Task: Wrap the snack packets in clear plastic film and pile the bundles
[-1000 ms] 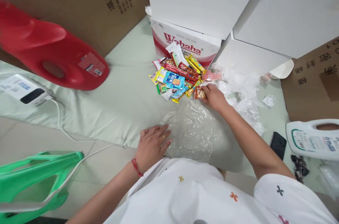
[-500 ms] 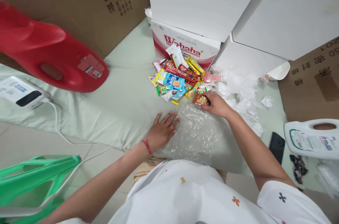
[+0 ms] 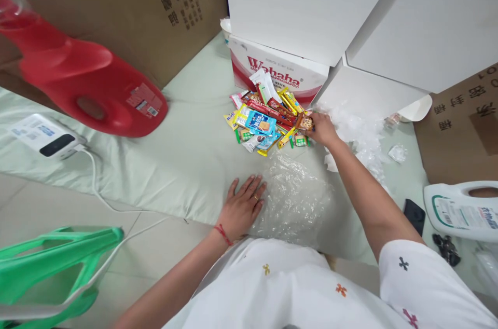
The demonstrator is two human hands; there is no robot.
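Note:
My right hand grips a small brown cookie packet at the right side of a heap of wrapped snacks. A blue snack packet lies on top of that heap, among red, yellow and white wrappers. Just below the held packet, a green-edged packet rests on the sheet. My left hand lies flat with its fingers spread, at the left edge of a clear plastic bag.
Behind the snacks stands a Wahaha carton beneath white boxes. Crumpled plastic lies to the right. A red jug and a white device with a cable are on the left. A phone and a white bottle are at right.
My right hand has moved the cookie packet up and slightly right, onto the heap's edge. The green-edged packet below it now shows clearly. My left hand stays flat.

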